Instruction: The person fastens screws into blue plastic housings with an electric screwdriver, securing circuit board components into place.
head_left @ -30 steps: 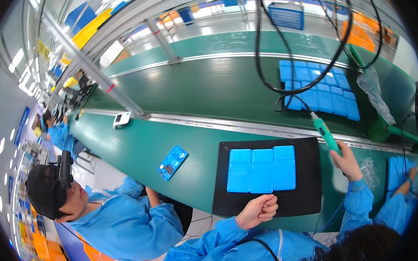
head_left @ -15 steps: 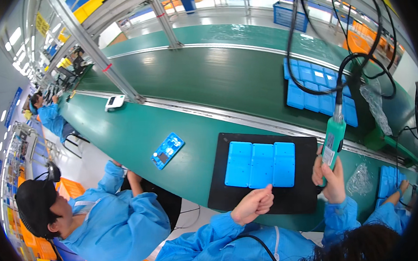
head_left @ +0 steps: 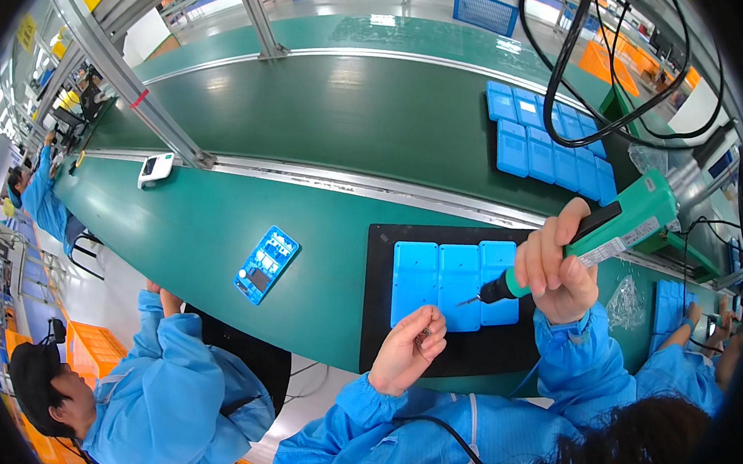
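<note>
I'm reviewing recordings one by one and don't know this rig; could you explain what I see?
No robot here: a person works bare-handed. The view comes from the left of two fisheye head cameras looking down, so straight edges bend. The right hand holds a green tool with a thin bit; the left hand is closed on small pieces too tiny to identify. Three blue cases lie on a black mat on the green bench; a blue unit with exposed components lies farther left.
</note>
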The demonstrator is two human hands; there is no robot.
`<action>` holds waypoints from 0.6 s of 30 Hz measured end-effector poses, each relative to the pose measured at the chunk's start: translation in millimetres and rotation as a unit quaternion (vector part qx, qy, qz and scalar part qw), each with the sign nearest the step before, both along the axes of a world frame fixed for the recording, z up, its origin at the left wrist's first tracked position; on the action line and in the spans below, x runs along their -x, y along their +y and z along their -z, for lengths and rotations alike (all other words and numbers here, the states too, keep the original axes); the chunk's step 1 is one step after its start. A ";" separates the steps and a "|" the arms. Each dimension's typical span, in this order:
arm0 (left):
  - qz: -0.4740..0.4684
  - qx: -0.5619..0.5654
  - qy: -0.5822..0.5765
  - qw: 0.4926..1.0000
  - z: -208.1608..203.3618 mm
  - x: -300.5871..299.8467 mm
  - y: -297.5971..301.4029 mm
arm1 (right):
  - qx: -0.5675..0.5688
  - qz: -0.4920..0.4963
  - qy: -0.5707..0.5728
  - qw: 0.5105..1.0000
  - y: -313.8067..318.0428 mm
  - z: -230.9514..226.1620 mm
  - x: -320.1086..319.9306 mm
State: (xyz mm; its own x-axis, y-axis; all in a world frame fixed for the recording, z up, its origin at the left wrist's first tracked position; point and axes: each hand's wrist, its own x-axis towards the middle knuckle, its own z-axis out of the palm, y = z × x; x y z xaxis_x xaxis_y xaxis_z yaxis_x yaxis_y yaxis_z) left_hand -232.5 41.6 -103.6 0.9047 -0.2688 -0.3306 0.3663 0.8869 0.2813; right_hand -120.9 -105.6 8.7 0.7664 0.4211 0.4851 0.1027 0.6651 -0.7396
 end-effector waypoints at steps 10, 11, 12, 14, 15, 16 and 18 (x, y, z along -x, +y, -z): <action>-0.014 0.053 -0.006 0.998 5.9 -22.0 12.8 | 0.062 -0.132 -0.085 0.986 38.3 -8.4 -18.3; -0.021 0.052 0.001 0.998 6.0 -24.6 13.1 | 0.056 -0.122 -0.060 0.989 37.3 -8.9 -16.4; -0.027 0.052 0.009 0.998 6.5 -27.0 13.4 | 0.051 -0.110 -0.035 0.992 36.6 -8.9 -16.2; -0.027 0.063 0.011 0.998 9.1 -30.2 14.3 | 0.026 -0.122 -0.010 0.992 37.1 -3.9 -22.6; -0.029 0.072 0.012 0.997 10.6 -31.2 14.9 | -0.002 -0.135 0.011 0.991 37.2 -1.1 -25.1; -0.028 0.073 0.014 0.997 11.0 -32.2 15.3 | -0.001 -0.134 0.014 0.991 37.4 0.7 -25.9; -0.020 0.065 0.016 0.998 9.8 -35.0 15.4 | 0.010 -0.105 0.055 0.993 38.8 3.0 -27.0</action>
State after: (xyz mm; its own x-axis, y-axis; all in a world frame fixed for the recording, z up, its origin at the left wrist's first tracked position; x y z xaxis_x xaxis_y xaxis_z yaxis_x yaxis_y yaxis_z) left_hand -197.5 57.1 -113.4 0.9049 -0.2758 -0.3243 0.3376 0.9289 0.1521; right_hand -94.0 -66.8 5.8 0.7084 0.5858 0.3937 -0.1187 0.6487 -0.7517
